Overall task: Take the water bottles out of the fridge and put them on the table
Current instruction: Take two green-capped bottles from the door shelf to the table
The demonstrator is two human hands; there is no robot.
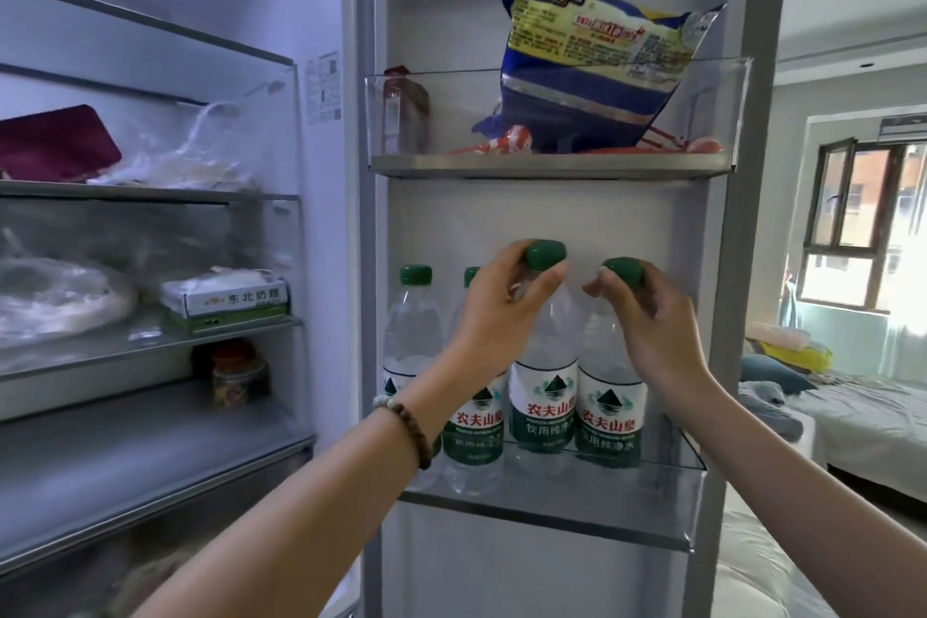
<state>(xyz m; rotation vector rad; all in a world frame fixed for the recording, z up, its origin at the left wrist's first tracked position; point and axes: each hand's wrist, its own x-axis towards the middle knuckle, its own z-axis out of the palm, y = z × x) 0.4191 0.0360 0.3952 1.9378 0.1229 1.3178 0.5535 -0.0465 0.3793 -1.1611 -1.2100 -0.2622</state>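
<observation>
- The fridge door stands open, with its bins facing the camera.
- Four water bottles with green caps stand in the lower door bin.
- The left hand has its grip closed round the neck of the third bottle, just under the cap.
- That bottle sits higher than the two to its left, its cap well above theirs.
- The right hand has its grip closed round the neck of the rightmost bottle, fingers curled below the cap.
- This bottle is also raised a little; its base shows through the bin's clear front.
- The first bottle and the second bottle stand untouched at the left end of the bin; the left wrist partly hides the second.
- A bead bracelet circles the left wrist.
- The upper door bin holds a blue and yellow bag, leaning left, and a dark jar at its left end.
- Inside the fridge at left, shelves carry wrapped food and a small box.
- A bed and a window show at right, past the door.
</observation>
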